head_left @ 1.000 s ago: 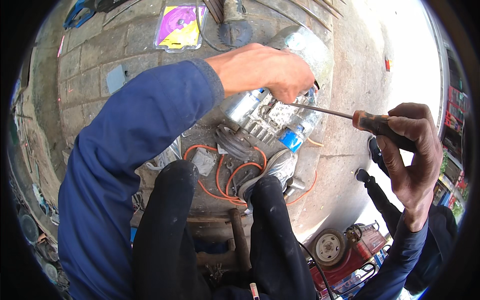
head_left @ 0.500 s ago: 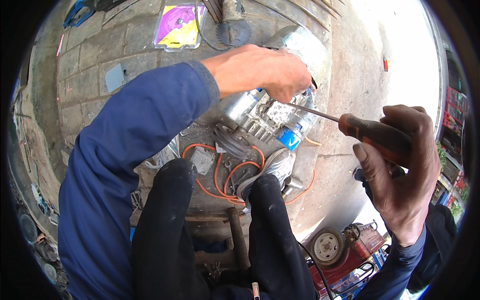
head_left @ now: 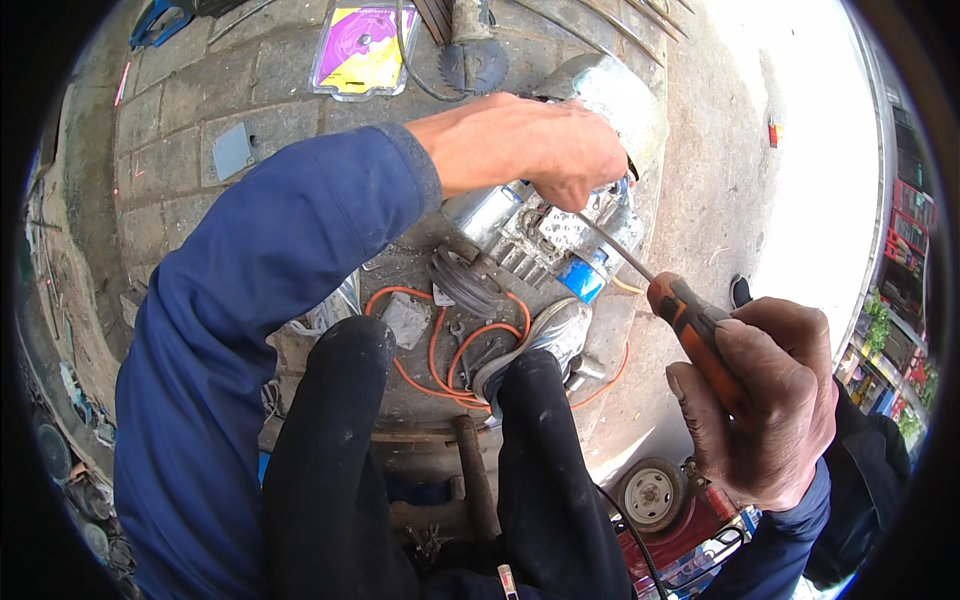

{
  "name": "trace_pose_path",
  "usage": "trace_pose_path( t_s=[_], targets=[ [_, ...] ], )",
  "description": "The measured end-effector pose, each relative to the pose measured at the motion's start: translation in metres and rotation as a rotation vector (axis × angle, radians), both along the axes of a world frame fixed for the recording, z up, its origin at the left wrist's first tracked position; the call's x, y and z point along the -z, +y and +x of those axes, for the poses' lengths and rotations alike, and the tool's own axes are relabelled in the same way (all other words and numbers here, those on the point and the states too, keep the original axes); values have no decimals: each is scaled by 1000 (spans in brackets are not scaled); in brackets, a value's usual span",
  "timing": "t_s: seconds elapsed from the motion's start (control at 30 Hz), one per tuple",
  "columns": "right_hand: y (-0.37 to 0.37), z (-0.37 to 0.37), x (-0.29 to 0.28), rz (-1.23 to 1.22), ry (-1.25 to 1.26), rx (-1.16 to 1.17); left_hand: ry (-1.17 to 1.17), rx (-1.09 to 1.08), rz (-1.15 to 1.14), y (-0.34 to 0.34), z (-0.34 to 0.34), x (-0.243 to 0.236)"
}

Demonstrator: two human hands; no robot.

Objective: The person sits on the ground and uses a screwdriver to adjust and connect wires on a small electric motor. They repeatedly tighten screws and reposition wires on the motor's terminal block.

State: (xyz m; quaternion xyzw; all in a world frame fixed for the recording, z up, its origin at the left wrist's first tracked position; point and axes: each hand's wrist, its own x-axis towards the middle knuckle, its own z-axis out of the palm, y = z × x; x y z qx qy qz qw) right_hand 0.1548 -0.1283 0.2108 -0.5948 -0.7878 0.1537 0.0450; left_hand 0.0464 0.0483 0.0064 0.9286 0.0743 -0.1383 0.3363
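My right hand [head_left: 765, 400] is closed round the orange-and-black handle of a screwdriver [head_left: 690, 325]. The steel shaft slants up and leftward to a grimy silver machine [head_left: 520, 250] with fins, rounded metal housings and a blue band. Over the machine's upper part lies my left hand [head_left: 550, 145], its fingers curled in and closed beside the shaft's far end. What those fingers grip is hidden under the hand, as is the screwdriver's tip.
An orange cord [head_left: 395, 365] loops round a coil of grey hose [head_left: 465, 285], wrenches [head_left: 485, 355] and my shoe [head_left: 545, 340]. Beyond are a saw blade [head_left: 475, 65] and a packaged purple-and-yellow disc [head_left: 360, 50]. A wheel [head_left: 650, 495] stands at lower right.
My right hand has moved down and left and its fingers have closed more around the screwdriver handle, which now slants more steeply. My left hand has stayed nearly still.
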Motion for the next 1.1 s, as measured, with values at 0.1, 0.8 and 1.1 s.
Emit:
trace_pose_path(
  t_s=[0.1, 0.8, 1.1],
  targets=[
    [8, 10, 0, -57, 70, 58, -67, -42, 7, -4, 3, 18],
    [24, 33, 10, -20, 157, 193, 24, -71, -47, -3, -6, -4],
    [20, 41, 16, 36, 134, 212, 24, -107, -87, -4, -5, -6]
  ],
)
